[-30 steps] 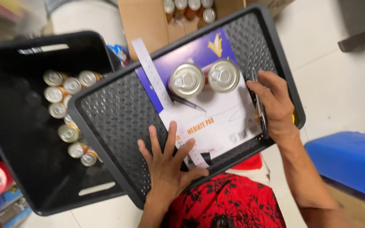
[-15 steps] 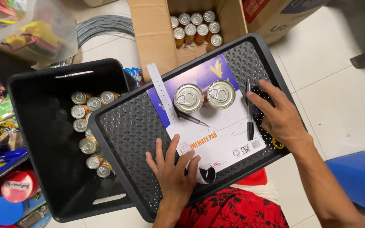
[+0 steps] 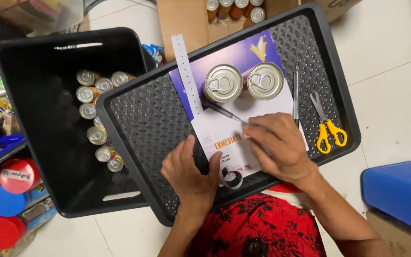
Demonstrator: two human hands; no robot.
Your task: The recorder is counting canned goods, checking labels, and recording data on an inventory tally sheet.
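1. Far left: red and blue lids (image 3: 16, 175) and coloured packets crowd the floor beside a black crate (image 3: 67, 119).
2. Inside the crate, a row of cans (image 3: 97, 124) stands along its right wall, tops up.
3. A black perforated tray (image 3: 153, 119) rests on the person's lap, its left corner overlapping the crate.
4. The left hand (image 3: 190, 173) lies on the tray at the pad's lower left edge, fingers together and curled, thumb out toward a tape roll (image 3: 232, 177) just beside it; whether it grips anything I cannot tell.
5. A pad (image 3: 236, 95) with a purple top lies mid-tray, a white punched strip (image 3: 186, 71) along its left side.
6. Two tins (image 3: 243, 82) stand side by side on the pad, touching.
7. A pen (image 3: 222, 109) lies slanted on the pad below the tins.
8. The right hand (image 3: 277, 147) rests on the pad, fingers bent and close together, tips near the pen's point.
9. Yellow-handled scissors (image 3: 327, 126) lie on the tray's right part, apart from the hand.
10. A blue box (image 3: 400, 190) sits at far right.
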